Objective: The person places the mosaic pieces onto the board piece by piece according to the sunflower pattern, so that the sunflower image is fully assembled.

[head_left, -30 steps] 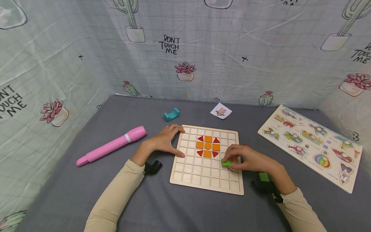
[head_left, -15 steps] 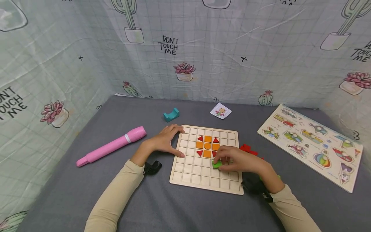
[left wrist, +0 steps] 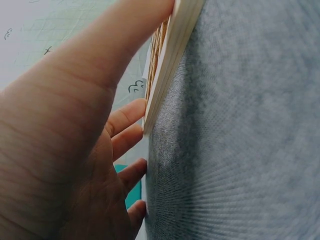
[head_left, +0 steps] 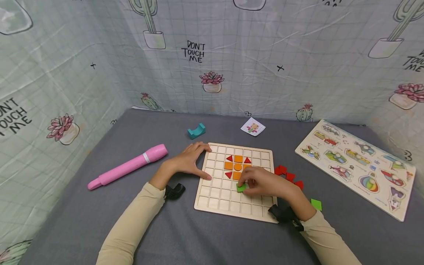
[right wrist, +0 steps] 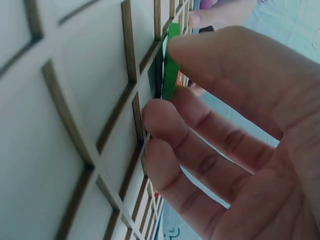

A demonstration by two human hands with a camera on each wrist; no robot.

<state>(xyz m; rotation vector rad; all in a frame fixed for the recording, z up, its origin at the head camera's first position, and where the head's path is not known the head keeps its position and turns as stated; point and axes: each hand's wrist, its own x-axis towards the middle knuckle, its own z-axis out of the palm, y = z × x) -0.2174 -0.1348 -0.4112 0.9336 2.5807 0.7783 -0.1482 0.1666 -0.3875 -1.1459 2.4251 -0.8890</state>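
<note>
Right hand (head_left: 265,183): I see thumb and fingertips pinching a green tile (head_left: 240,188) over the gridded board (head_left: 228,204), just nearside of the orange tiles (head_left: 237,159). Left hand (head_left: 186,160): fingers spread, touching its left edge. Red pieces (head_left: 290,177) lie off its right.

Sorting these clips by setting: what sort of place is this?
Probably a tabletop play or recording corner: cactus-print cloth hangs behind and beside a grey surface bearing a wooden grid board and a picture puzzle.
</note>
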